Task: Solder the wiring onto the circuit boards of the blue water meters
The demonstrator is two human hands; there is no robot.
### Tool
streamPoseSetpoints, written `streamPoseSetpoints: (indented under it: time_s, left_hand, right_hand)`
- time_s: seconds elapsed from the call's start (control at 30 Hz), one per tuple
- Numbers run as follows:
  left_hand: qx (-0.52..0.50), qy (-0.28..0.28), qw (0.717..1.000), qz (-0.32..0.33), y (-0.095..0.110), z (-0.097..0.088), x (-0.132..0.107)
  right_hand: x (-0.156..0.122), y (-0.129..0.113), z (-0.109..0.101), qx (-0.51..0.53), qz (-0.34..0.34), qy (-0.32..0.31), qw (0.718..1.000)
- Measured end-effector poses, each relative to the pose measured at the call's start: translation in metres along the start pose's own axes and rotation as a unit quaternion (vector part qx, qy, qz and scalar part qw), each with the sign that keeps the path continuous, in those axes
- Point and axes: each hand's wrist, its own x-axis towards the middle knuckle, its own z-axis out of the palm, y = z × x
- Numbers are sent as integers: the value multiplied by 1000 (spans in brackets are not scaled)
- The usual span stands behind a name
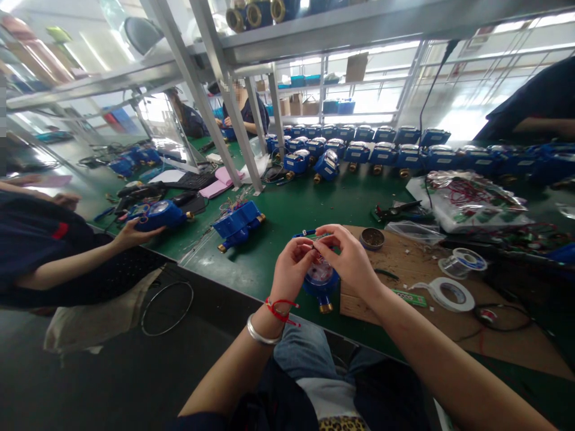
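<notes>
Directly in front of me a blue water meter (324, 286) with a brass pipe end stands at the table's edge, its round dial partly covered by my hands. My left hand (291, 267) is closed in a pinch above the dial, with a red cord and a silver bangle at the wrist. Facing it, my right hand (350, 258) is also closed, thumb and fingertips meeting the left ones. Thin reddish wires show below the fingertips. What lies between the fingertips is too small to make out.
Right of me, a cardboard sheet (359, 302) bears a small round tin (372, 238), white tape (454, 294) and a solder spool (462, 262). Pliers (399, 211) lie behind. Another blue meter (239, 224) stands left; a co-worker's hand (132, 234) holds one. Several meters (359, 151) line the back.
</notes>
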Motion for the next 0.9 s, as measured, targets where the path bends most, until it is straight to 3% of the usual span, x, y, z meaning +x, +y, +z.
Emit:
streamPoseSetpoints:
  time_s: [0.13, 0.33, 0.6, 0.7, 0.77, 0.8, 0.9]
  left_hand:
    - [51, 1, 999, 14, 1, 0, -2]
    - [210, 34, 975, 61, 11, -2, -2]
    - [135, 10, 991, 6, 1, -6, 6]
    - [90, 22, 996, 2, 1, -7, 5]
    - [67, 30, 997, 5, 1, -8, 4]
    - [61, 33, 998, 8, 1, -8, 4]
    - [53, 41, 998, 12, 1, -5, 4]
  right_hand:
    - [5, -2, -5, -58, -29, 13, 998]
    - [6, -2, -8, -57, -38, 1, 998]
    - [6, 4, -15, -49, -35, 12, 998]
    - [11, 34, -36, -79, 9, 127, 989]
    - [13, 66, -56, -169, 74, 197, 963]
    - [13, 83, -66, -235, 115, 192, 946]
    - [8, 130, -87, -289, 177, 174, 925]
